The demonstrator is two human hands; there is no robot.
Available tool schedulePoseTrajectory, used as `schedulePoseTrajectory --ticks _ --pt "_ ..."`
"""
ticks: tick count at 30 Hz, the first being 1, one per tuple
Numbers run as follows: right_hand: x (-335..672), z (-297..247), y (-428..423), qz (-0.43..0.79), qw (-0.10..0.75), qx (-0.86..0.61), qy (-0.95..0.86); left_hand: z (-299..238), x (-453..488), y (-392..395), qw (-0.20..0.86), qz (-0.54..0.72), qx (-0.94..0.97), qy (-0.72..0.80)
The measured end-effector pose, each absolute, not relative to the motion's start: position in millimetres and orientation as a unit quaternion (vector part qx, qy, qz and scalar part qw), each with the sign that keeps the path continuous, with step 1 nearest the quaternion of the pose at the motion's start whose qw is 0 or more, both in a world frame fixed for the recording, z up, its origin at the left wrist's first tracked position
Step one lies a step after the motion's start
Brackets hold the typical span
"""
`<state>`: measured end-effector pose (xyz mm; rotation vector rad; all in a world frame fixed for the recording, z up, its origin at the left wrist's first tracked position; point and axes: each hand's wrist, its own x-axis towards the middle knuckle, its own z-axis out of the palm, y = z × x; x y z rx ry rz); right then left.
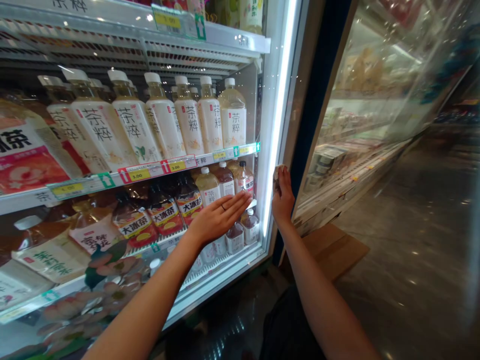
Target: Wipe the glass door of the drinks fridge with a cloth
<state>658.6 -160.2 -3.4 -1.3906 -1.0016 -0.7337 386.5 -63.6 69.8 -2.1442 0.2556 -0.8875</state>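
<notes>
reaches into the open drinks cooler with the left hand point(219, 217), flat and palm down, fingers straight and close together, a thin ring point(223, 207) on one of them. hovers at the second shelf, fingertips right at a small dark-capped tea bottle point(245, 179) at the row's right end; cannot tell whether touching it or just short of it. grips nothing with that hand.

presses a crumpled white cloth point(276, 174) against the cooler's white frame point(296, 100) with the right hand point(283, 200), just beside the lit strip point(279, 100). fingers curled over the wad, probably to pin it to the upright surface and keep it from dropping.

on the upper shelf, a row of pale tea bottles point(187, 120), labels turned outward, with yellow price tags point(139, 174) clipped to the rail beneath, likely for reading from the aisle. lower down, dark iced tea bottles point(187, 200), just left of the flat hand.

hard to make out: most of the cloth, covered by the fingers; the right thumb, out of sight; several lower bottles behind the left wrist and forearm; labels at the far left, stretched and cut off by the picture's edge. through the swung-open glass door point(375, 100), only glare and blurred shelves. on the floor, a cardboard box point(337, 250), partly behind the right forearm, contents not visible.
</notes>
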Motion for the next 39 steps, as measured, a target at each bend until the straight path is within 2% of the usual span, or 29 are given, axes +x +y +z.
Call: schedulePoseTrajectory --ticks 6,14,22,29,36,39 --pt "637 0 -164 -0.338 0.536 -0.587 -0.504 70 385 -63 0.386 -0.346 -0.849 0.101" --pt "651 -4 -157 -0.329 0.592 -0.603 -0.421 69 384 -61 0.364 -0.337 -0.861 0.112" --pt "624 -8 -163 -0.338 0.520 -0.579 -0.529 71 383 -62 0.376 -0.341 -0.855 0.108" --pt "640 -6 -163 -0.336 0.553 -0.605 -0.464 69 382 -62 0.386 -0.330 -0.857 0.090" --pt "614 2 -165 -0.337 0.498 -0.573 -0.557 71 383 -65 0.392 -0.346 -0.848 0.093" --pt "621 4 -166 -0.331 0.505 -0.579 -0.548 69 383 -64 0.388 -0.352 -0.847 0.091"
